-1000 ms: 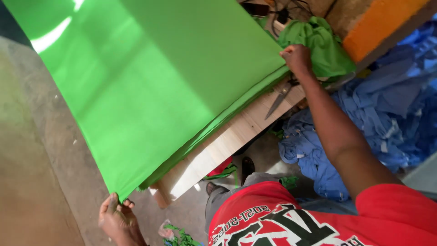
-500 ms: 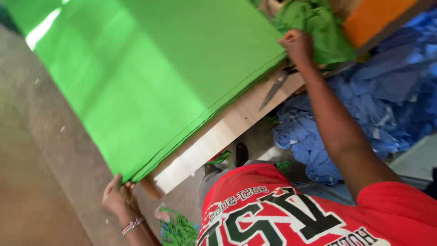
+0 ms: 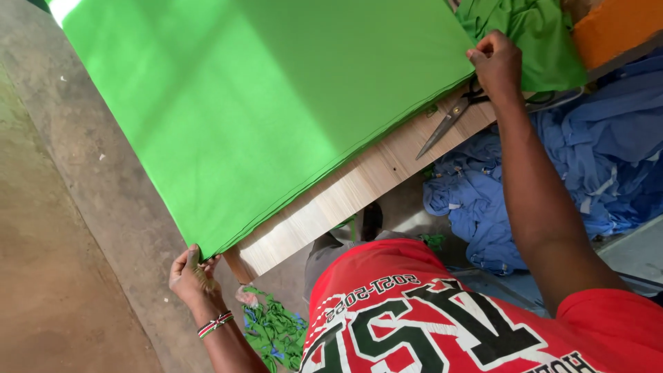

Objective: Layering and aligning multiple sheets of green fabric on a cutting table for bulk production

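A thick stack of bright green fabric [image 3: 262, 110] lies flat over a wooden table [image 3: 345, 197]. My left hand [image 3: 190, 273] pinches the stack's near left corner, which overhangs the table's end. My right hand [image 3: 496, 63] pinches the near right corner, up on the tabletop. The layered edge of the stack runs straight between both hands. A pair of scissors [image 3: 449, 119] lies on the bare wood just below my right hand, partly hidden by my wrist.
Crumpled green cloth [image 3: 532, 34] and an orange block [image 3: 615, 24] sit at the table's far right. A heap of blue fabric [image 3: 594, 159] lies on the floor to the right. Green and blue scraps [image 3: 273, 331] lie by my feet. Concrete floor [image 3: 76, 228] spans the left.
The view has shifted and drawn closer. Both hands keep their grip on the fabric corners, and the stack's edge now lies straighter along the table.
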